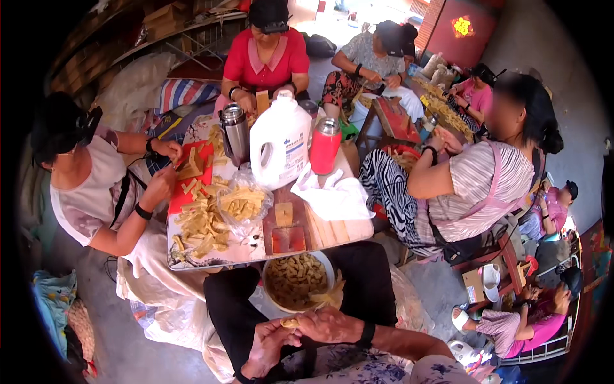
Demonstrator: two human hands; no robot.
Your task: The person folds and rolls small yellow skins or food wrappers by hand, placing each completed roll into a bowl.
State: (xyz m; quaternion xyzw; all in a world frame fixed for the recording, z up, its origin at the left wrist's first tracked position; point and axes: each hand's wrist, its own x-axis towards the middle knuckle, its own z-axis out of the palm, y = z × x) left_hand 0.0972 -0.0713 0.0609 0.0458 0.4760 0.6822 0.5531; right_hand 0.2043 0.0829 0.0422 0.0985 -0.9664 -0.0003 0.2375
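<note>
Left hand: pinching yellow piece
Right hand: grasping it too
Bowl: mostly fills room between hands and tabletop edge

seven seated co-workers, two bare hands, one bowl

the hands share one yellowish piece. on the one nearest table are one white jug, two flasks, one red and one steel, one clear bag and one white bag. one striped sack lies beyond. the loose yellowish strips overlap too much to count.
</note>
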